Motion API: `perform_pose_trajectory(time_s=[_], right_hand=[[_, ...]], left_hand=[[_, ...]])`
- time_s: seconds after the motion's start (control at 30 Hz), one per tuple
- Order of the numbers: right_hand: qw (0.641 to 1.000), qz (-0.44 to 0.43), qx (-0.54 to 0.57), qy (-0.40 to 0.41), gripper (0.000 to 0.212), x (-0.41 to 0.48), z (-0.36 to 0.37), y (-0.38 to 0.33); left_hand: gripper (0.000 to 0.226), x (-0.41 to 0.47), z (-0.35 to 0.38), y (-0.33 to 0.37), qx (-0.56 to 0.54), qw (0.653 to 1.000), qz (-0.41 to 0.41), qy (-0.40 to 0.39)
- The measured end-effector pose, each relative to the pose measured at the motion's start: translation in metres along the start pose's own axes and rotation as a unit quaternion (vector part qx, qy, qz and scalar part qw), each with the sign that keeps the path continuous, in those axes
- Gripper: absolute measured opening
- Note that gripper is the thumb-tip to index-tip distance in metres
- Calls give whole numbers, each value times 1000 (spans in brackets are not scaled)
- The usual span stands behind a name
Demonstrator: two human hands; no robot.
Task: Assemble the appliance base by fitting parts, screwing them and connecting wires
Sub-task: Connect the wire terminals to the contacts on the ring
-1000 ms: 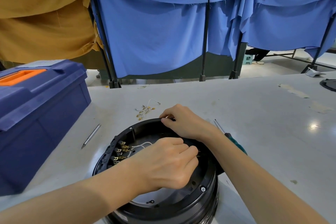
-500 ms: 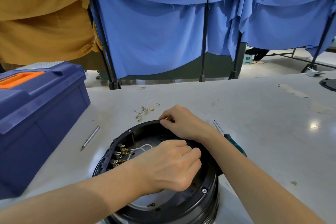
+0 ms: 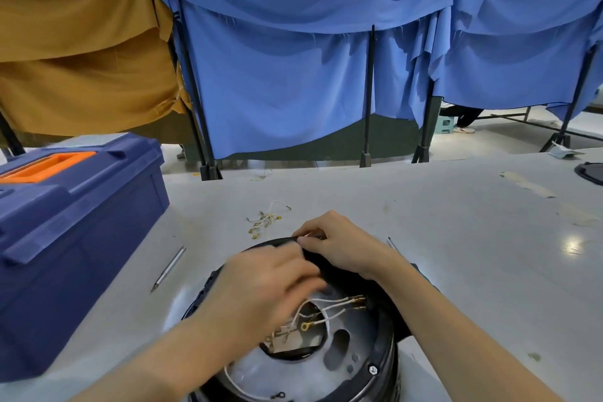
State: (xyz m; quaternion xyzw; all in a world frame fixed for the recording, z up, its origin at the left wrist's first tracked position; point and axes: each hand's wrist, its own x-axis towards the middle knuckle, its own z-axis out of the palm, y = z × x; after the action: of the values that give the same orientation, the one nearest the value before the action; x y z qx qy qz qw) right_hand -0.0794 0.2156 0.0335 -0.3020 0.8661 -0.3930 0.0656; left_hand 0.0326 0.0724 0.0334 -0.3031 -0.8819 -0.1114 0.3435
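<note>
– Head view: how does the base look?
– Round, black, open side up on the table. White wires inside run rightward to brass ends.
– And the hands?
– The right hand pinches its far rim. The left hand is blurred, so I cannot tell its grip.

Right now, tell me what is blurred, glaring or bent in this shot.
Head view: the left hand is motion-blurred over the appliance base; the right hand looks sharper; a glare spot sits on the table; the wide lens bows the blue curtains.
</note>
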Motion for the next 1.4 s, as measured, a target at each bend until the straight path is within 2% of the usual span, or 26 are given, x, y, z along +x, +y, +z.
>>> perform_pose_trajectory(time_s=[0.07,0.13,0.23,0.3,0.37,0.43,0.5,0.57,0.63,0.7,0.8,0.9,1.0,1.17,1.3,1.4], right_hand=[[1000,4,-2,-2,23,1,-1,0],[1000,12,2,-5,22,0,-1,0],[1000,21,13,-8,21,0,-2,1],[1000,26,9,-8,20,0,-3,1],[999,35,6,-10,19,0,-5,3],[999,47,13,-15,17,-1,-7,4],[998,54,19,-18,16,-1,-9,6],[998,54,18,-16,16,-1,-9,6],[998,55,13,-13,15,0,-8,5],[998,57,18,-11,15,1,-6,5],[998,59,27,-14,14,1,-6,4],[998,59,31,-17,15,1,-6,4],[997,61,34,-17,15,0,-6,4],[996,70,40,-24,15,0,-7,6],[996,70,43,-24,15,0,-7,5],[996,71,42,-23,15,0,-7,5]], left_hand=[[17,-2,-7,-16,61,989,-131,33],[12,-4,-12,-34,87,961,-263,19],[15,-9,-7,-58,-19,924,-378,-42],[17,-12,0,-63,-112,905,-405,-62],[23,-13,5,-67,-152,896,-411,-70],[39,-14,11,-74,-188,882,-428,-63],[49,-14,18,-87,-235,847,-475,-34],[31,-14,24,-98,-299,807,-509,-2],[15,-16,32,-110,-340,791,-508,22],[11,-21,43,-124,-281,829,-483,16],[22,-23,63,-146,-141,895,-415,-86],[35,-16,80,-159,-39,903,-372,-211],[38,-10,92,-166,-2,890,-361,-278],[36,-14,89,-169,18,904,-365,-223],[32,-12,76,-160,-6,922,-368,-123],[27,-8,66,-149,-54,914,-400,-44]])
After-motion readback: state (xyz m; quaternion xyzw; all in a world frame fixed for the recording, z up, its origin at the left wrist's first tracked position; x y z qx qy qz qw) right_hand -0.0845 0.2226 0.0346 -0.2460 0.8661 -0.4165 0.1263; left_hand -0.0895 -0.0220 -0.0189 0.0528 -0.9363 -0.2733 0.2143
